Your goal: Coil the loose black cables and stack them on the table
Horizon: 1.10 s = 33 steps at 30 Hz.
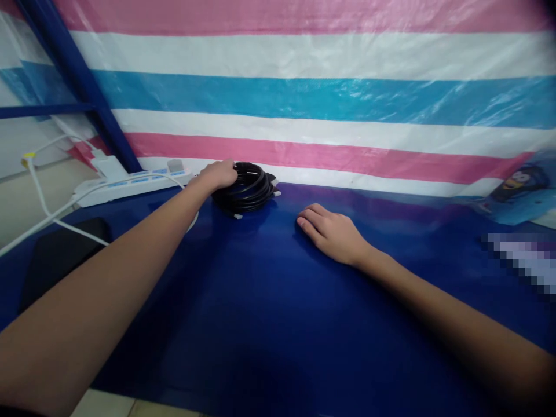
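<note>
My left hand (220,174) reaches to the back of the blue table, its fingers closed on the upper left edge of a coiled black cable (249,194). Several light-coloured plug ends stick out of the coil on its right and at its front. To the right of the coil, my right hand (332,231) rests palm down on the tabletop. Its fingers are loosely bent and hold nothing that I can see.
A white power strip (134,186) lies left of the coil, with a white plug (110,168) and a white cord (41,191). A flat black object (65,249) sits at the left. Behind hangs a striped plastic sheet (304,95). A blurred-out item (525,258) lies at right.
</note>
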Each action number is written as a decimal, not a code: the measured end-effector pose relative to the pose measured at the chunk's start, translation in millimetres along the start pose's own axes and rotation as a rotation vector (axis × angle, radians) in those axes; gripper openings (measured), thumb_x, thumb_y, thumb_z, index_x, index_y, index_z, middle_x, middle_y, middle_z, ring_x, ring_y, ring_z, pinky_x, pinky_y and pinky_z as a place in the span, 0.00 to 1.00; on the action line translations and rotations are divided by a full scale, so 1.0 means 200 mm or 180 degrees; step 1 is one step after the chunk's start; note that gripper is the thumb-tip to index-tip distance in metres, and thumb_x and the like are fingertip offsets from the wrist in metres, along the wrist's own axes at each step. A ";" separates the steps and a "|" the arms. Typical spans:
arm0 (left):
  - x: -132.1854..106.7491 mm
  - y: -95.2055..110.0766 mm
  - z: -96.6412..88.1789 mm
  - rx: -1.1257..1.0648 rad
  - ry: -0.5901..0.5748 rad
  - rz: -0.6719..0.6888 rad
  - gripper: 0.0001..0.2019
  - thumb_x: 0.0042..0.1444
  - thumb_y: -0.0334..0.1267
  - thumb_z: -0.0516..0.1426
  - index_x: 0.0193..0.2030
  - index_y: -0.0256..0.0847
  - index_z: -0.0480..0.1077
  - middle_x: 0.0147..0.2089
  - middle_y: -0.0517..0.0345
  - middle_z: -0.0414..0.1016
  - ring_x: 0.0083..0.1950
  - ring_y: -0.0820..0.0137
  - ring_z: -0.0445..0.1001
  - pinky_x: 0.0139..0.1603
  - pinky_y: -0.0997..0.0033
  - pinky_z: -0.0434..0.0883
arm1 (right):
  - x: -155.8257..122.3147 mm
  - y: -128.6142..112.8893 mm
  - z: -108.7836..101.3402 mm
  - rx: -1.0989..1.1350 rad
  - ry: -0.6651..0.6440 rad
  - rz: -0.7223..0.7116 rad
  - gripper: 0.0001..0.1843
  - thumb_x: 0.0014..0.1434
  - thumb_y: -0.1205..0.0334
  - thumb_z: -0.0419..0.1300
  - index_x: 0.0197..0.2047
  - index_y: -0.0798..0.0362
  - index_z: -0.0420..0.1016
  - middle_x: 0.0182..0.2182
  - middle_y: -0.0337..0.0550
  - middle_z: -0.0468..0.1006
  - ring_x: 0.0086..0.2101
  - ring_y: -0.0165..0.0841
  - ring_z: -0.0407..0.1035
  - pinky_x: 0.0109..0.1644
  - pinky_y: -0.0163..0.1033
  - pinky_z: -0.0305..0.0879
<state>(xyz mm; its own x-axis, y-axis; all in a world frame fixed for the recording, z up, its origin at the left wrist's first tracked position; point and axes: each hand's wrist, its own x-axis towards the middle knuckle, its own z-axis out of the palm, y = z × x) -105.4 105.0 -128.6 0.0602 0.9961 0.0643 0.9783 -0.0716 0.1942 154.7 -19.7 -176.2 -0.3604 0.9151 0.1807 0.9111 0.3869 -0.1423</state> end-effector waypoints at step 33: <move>-0.05 0.36 -0.03 0.0126 -0.0458 0.0380 0.53 0.41 0.70 0.51 0.69 0.38 0.47 0.72 0.40 0.39 0.71 0.45 0.44 0.66 0.42 0.51 | 0.01 0.01 -0.02 -0.0222 -0.0051 -0.0001 0.20 0.67 0.53 0.39 0.47 0.51 0.68 0.45 0.42 0.69 0.37 0.28 0.66 0.33 0.35 0.47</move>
<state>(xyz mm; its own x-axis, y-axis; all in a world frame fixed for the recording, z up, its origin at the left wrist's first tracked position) -36.1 88.7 -109.9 0.2011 0.9779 -0.0565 0.9694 -0.1904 0.1547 157.3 -17.2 -172.9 -0.3633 0.9169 0.1651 0.9225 0.3788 -0.0739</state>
